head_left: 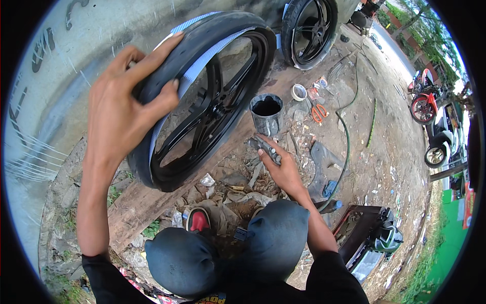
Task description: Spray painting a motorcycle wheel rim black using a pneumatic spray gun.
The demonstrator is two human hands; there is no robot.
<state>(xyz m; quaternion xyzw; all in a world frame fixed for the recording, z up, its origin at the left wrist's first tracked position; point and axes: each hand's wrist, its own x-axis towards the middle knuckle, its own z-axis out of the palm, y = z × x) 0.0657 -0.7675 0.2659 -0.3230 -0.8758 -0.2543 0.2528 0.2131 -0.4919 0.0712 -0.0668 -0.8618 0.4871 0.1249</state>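
My left hand [126,96] is clamped over the tyre [228,24] of a motorcycle wheel, thumb on the near side and fingers across the tread. The wheel's spoked rim [215,109] is black, and pale blue-white paper strips [210,54] line the gap between rim and tyre. It stands tilted on a wooden board [134,207]. Beside its lower right, my right hand [283,169] is wrapped round a metal spray gun [266,149]. Directly beyond the gun is an open dark cup [267,112] with black liquid inside, seemingly the gun's own; the joint is hidden.
A second paper-masked wheel [310,30] leans on the wall [116,25]. Right of the cup are a small white tub [298,92] and orange-handled scissors [319,112]. A green hose [348,137] runs over the littered ground toward my right forearm. Parked motorcycles [428,106] stand far right.
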